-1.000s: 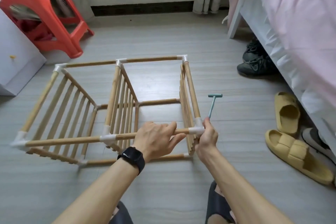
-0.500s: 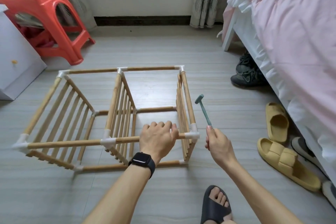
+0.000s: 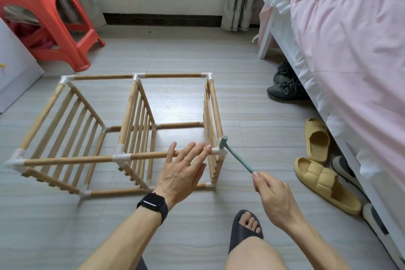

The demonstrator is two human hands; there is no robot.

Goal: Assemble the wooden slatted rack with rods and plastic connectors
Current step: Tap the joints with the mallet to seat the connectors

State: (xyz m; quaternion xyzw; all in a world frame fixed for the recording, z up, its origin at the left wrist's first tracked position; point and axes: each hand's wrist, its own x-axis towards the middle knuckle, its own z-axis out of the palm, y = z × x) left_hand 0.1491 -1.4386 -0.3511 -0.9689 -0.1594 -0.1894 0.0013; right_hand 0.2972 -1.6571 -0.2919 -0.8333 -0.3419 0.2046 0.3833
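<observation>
Bedroom tile floor. Slatted rack lying just ahead of hands. Left hand, fingers flat, steadying top rod. Right hand pinching teal hammer, head meeting corner connector, likely seating joint.

Pretty bright, soft daylight all over: no harsh shadows, just a pale sheen on the floor and faint, fuzzy shadows under the rack and the yellow slippers. The wide-angle lens bends stuff at the edges, so the bed bows along the right side and the red stool in the corner looks smeared. The rack's near left corner is a bit blurry too, but the middle is sharp.
</observation>
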